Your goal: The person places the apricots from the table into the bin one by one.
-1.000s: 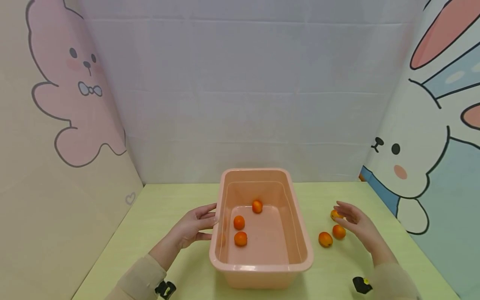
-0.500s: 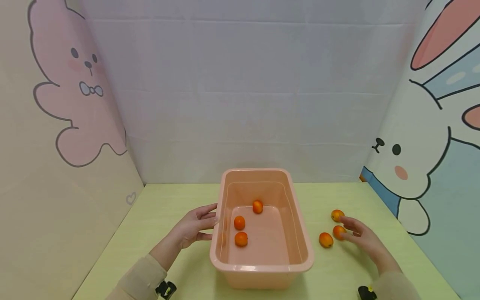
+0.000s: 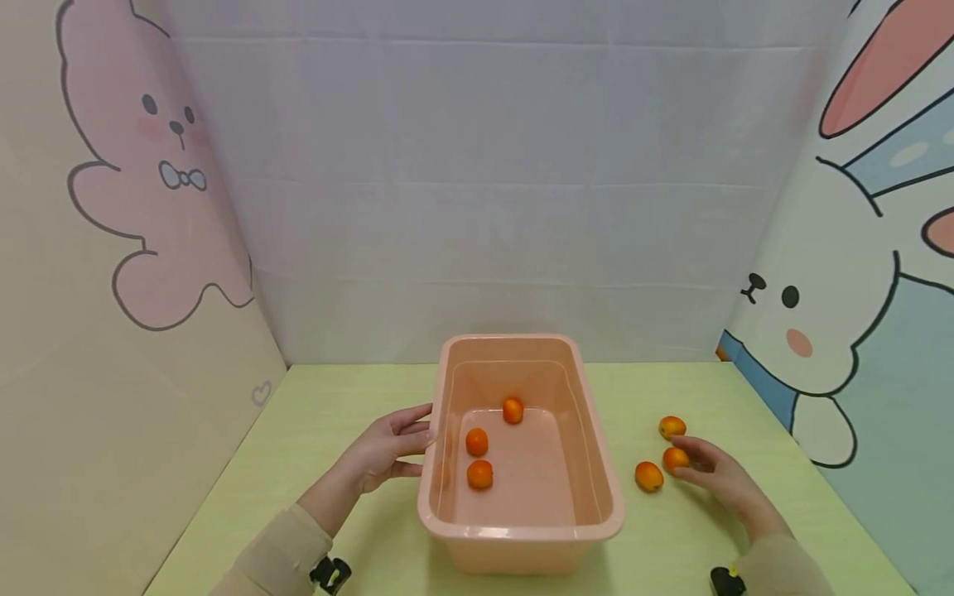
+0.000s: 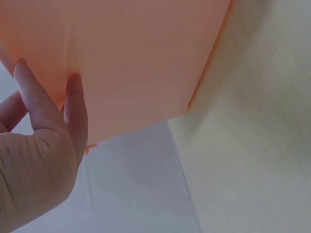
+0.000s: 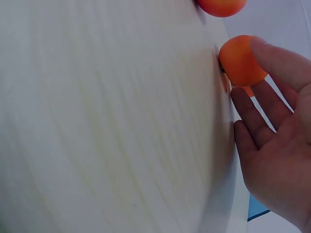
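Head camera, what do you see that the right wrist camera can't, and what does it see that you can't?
Only the head view shows the tub, the three fruits in it, the left hand touching its side and the pink bear on the wall.

Only the right wrist view shows the palm side of the right hand.

Both show that hand, the fruit between its thumb and fingers, and the table.
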Demonstrator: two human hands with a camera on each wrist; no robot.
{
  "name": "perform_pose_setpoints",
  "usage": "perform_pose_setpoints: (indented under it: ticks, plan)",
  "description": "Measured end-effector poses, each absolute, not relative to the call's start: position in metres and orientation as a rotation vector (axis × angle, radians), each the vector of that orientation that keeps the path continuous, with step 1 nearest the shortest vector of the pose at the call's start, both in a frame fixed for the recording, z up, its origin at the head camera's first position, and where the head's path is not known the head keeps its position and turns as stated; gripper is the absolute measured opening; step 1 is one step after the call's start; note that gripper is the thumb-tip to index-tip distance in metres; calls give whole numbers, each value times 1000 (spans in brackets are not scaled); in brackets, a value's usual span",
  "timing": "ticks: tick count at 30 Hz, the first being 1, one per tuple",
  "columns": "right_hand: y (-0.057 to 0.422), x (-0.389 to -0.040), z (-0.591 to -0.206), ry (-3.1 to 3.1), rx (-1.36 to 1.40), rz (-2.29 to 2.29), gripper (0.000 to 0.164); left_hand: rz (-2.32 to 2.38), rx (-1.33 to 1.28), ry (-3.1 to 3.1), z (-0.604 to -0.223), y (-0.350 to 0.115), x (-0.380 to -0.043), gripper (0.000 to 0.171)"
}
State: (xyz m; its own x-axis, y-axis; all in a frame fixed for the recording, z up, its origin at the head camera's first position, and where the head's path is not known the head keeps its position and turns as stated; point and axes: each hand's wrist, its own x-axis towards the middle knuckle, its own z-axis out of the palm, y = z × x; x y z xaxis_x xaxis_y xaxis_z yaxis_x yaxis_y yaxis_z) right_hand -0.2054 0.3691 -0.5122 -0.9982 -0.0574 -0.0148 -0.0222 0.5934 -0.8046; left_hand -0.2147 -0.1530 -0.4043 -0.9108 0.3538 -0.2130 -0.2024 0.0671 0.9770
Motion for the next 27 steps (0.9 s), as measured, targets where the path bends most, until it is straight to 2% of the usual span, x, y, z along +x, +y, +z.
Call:
perform_pose_setpoints:
  ticks: [14,27]
  plan:
    - [369,-204,-506,2844,-10,-1407,52,1887,152,1960,-401,-153,-214,68]
    - [344,-218,-451,2822,-244,-1551,53,1889,157,1949,-400,-154,-213,68]
